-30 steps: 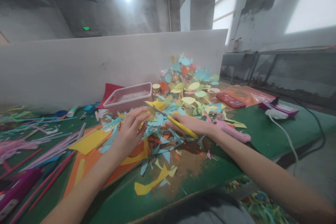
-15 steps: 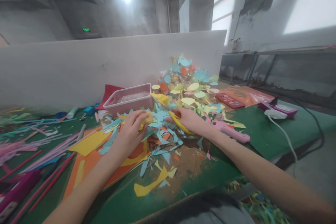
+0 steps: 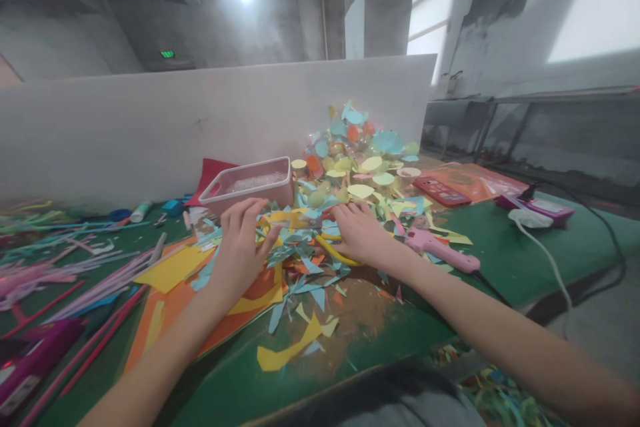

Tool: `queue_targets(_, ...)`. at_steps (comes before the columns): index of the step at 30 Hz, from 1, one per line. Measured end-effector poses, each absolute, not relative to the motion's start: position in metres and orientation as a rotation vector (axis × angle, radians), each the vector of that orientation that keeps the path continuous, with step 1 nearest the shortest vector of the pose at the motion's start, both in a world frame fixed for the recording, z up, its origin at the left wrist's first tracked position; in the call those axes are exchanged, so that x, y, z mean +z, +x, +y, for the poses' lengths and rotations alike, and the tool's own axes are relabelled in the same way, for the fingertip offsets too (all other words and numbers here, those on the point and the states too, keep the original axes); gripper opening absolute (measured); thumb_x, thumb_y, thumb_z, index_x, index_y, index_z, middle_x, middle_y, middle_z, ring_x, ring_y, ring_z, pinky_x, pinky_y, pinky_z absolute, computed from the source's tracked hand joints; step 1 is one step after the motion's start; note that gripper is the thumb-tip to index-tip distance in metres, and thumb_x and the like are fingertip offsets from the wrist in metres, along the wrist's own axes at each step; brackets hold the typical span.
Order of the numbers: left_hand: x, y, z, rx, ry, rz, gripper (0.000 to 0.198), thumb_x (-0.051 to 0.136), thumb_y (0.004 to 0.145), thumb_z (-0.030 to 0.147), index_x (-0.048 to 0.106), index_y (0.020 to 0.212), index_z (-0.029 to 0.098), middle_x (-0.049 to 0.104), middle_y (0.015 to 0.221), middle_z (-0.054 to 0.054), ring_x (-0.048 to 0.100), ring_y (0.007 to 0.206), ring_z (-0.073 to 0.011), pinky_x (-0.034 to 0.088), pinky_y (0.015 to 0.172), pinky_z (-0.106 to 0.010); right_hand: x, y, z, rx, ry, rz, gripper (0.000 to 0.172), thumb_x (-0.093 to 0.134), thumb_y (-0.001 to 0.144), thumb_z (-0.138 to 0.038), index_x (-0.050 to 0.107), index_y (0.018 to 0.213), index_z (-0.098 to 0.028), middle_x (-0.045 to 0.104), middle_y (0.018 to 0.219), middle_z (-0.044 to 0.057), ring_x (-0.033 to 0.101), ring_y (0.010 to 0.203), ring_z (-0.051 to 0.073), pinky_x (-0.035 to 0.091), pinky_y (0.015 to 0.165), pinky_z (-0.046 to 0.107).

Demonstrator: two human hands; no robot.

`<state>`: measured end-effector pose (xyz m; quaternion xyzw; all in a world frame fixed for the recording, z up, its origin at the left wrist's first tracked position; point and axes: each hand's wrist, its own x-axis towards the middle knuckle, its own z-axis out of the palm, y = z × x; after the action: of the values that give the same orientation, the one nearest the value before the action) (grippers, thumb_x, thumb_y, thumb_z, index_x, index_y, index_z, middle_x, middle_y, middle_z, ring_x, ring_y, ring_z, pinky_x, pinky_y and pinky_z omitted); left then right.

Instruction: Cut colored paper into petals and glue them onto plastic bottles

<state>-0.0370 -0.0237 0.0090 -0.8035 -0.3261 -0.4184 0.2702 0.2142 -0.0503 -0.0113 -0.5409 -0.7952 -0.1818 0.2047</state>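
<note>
My left hand (image 3: 243,235) is over the left side of the paper scraps, its fingers apart and nothing in its grasp. Yellow-handled scissors (image 3: 336,252) lie under my right hand (image 3: 359,232), whose fingers are closed around the upper part of them near the blades. Between the two hands a yellow paper piece (image 3: 287,217) rests on the light blue scraps (image 3: 300,250). Orange and yellow sheets (image 3: 173,270) lie beneath my left forearm.
A pink basket (image 3: 245,185) stands behind my left hand. Paper circles and clear balls (image 3: 370,163) are piled at the back. On the right are a pink glue gun (image 3: 443,251), a red phone (image 3: 441,191) and a purple power strip (image 3: 550,212). Pipe cleaners (image 3: 105,280) lie left.
My left hand has let go of a yellowish round piece and opened, shifting slightly left. My right hand has lowered the scissors onto the scraps, and their blades now point left.
</note>
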Motion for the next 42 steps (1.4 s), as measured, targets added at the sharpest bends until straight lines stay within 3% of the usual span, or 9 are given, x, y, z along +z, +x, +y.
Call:
queue_targets(4, 0.005, -0.038, -0.019, -1.034, -2.225, -0.903, 0.039, 0.053, 0.098, 0.035, 0.051, 0.133, 0.019, 0.058, 0.124, -0.015, 0.051, 0.119, -0.0311, 0.043, 0.101, -0.047, -0.011, 0.213, -0.052, -0.596, -1.458, -2.269, 0.056, 0.056, 0.091, -0.063, 0.06, 0.111, -0.011, 0.067, 0.105, 0.013, 0.059, 0.098, 0.032, 0.035, 0.092, 0.043)
queue_targets(8, 0.004, -0.039, -0.017, -0.977, -2.277, -0.905, 0.025, 0.052, 0.098, 0.031, 0.06, 0.118, 0.018, 0.06, 0.119, -0.015, 0.051, 0.115, -0.0304, 0.045, 0.099, -0.046, -0.01, 0.214, -0.051, -0.627, -1.431, -2.271, 0.055, 0.063, 0.089, -0.06, 0.06, 0.114, -0.012, 0.067, 0.106, 0.013, 0.057, 0.099, 0.031, 0.033, 0.095, 0.042)
queue_targets(15, 0.007, -0.038, -0.019, -1.04, -2.312, -0.849, 0.012, 0.05, 0.098, 0.022, 0.061, 0.099, 0.019, 0.064, 0.11, -0.011, 0.053, 0.109, -0.0269, 0.045, 0.096, -0.044, -0.011, 0.216, -0.05, -0.641, -1.422, -2.268, 0.056, 0.065, 0.087, -0.06, 0.061, 0.113, -0.01, 0.067, 0.107, 0.013, 0.056, 0.099, 0.031, 0.033, 0.095, 0.042)
queue_targets(29, 0.011, -0.048, -0.01, -1.21, -2.196, -1.095, 0.013, 0.046, 0.097, 0.028, 0.057, 0.094, 0.022, 0.066, 0.104, -0.009, 0.056, 0.102, -0.0278, 0.043, 0.092, -0.043, -0.01, 0.216, -0.05, -0.608, -1.421, -2.287, 0.053, 0.063, 0.089, -0.061, 0.061, 0.111, -0.013, 0.068, 0.108, 0.012, 0.057, 0.099, 0.03, 0.032, 0.094, 0.041)
queue_targets(36, 0.011, -0.065, 0.004, -1.292, -2.062, -1.396, 0.014, 0.047, 0.093, 0.033, 0.056, 0.09, 0.023, 0.064, 0.098, -0.009, 0.056, 0.1, -0.0299, 0.041, 0.095, -0.049, -0.01, 0.217, -0.051, -0.611, -1.411, -2.284, 0.052, 0.062, 0.089, -0.06, 0.061, 0.111, -0.013, 0.067, 0.108, 0.012, 0.057, 0.099, 0.03, 0.033, 0.095, 0.041)
queue_targets(39, 0.01, -0.071, 0.009, -1.375, -2.003, -1.468, 0.011, 0.051, 0.089, 0.03, 0.056, 0.096, 0.024, 0.061, 0.091, -0.007, 0.057, 0.095, -0.0301, 0.039, 0.097, -0.054, -0.009, 0.217, -0.051, -0.607, -1.397, -2.282, 0.051, 0.063, 0.089, -0.059, 0.061, 0.111, -0.013, 0.067, 0.107, 0.012, 0.056, 0.099, 0.03, 0.034, 0.095, 0.041)
queue_targets(42, 0.011, -0.07, 0.008, -1.493, -1.954, -1.454, 0.022, 0.053, 0.085, 0.027, 0.054, 0.107, 0.024, 0.056, 0.091, -0.006, 0.056, 0.091, -0.0287, 0.043, 0.094, -0.052, -0.009, 0.217, -0.052, -0.602, -1.374, -2.257, 0.051, 0.062, 0.09, -0.058, 0.059, 0.115, -0.014, 0.066, 0.108, 0.012, 0.055, 0.1, 0.03, 0.033, 0.097, 0.041)
